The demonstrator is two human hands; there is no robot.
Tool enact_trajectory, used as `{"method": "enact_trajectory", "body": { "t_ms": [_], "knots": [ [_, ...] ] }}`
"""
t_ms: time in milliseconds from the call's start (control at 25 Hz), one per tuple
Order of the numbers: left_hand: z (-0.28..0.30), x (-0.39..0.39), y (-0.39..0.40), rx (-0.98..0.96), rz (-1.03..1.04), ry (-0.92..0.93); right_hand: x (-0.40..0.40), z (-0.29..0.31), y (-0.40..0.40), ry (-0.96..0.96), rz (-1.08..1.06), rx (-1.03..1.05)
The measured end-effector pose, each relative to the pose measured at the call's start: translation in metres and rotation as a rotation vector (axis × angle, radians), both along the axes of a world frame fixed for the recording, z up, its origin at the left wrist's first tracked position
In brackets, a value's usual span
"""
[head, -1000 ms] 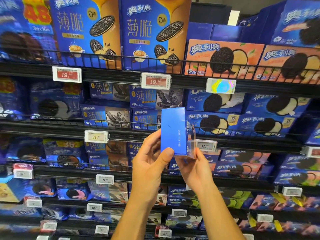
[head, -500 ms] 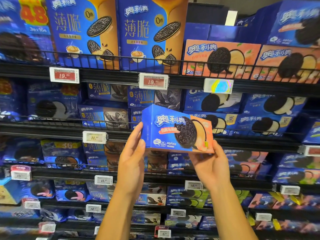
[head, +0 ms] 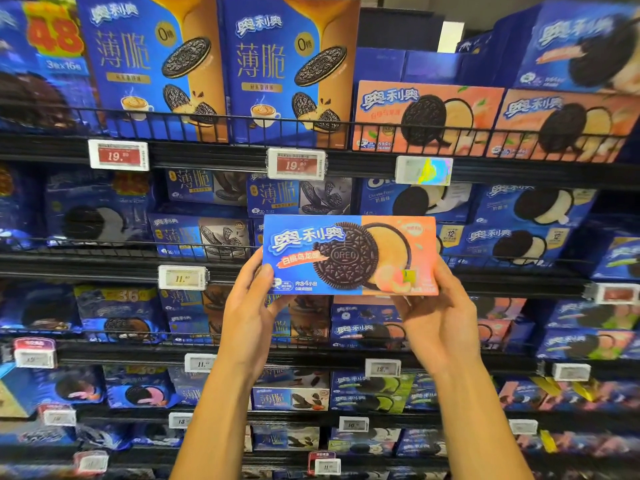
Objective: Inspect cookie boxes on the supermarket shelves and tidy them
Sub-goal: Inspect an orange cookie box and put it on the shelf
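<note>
A blue-and-peach cookie box [head: 349, 254] is held level in front of the shelves, its printed front facing me. My left hand [head: 251, 303] grips its lower left corner, thumb on the front. At the lower right corner my right hand [head: 438, 317] grips the box from below and behind. Matching peach boxes [head: 426, 116] stand on the top shelf at the right, and smaller ones [head: 367, 327] sit on the shelf behind my hands.
Black wire-fronted shelves [head: 311, 157] carry several rows of blue cookie boxes. Tall blue-and-gold boxes [head: 287, 71] stand at the top centre. White price tags [head: 296, 163] clip along each shelf edge. A dark gap [head: 398, 29] opens at the top behind the boxes.
The box has been turned from end-on to front-facing and level. My hands have spread apart to its two lower corners.
</note>
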State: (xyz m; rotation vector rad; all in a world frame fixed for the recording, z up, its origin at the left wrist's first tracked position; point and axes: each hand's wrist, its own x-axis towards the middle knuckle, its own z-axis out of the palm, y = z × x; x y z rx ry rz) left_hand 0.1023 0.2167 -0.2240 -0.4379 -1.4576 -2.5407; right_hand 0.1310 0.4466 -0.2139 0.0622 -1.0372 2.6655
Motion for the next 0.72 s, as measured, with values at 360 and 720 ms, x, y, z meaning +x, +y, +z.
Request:
{"method": "enact_trajectory", "body": {
  "t_ms": [360, 720],
  "knots": [
    [0.0002, -0.0022, -0.0023, 0.012, -0.029, 0.052, 0.0042, -0.0032, -0.0028, 0.026, 0.096, -0.169],
    [0.0004, -0.0035, -0.0075, 0.004, -0.045, 0.070, 0.0019, -0.0008, 0.0062, -0.009, 0.117, -0.055]
  ]
}}
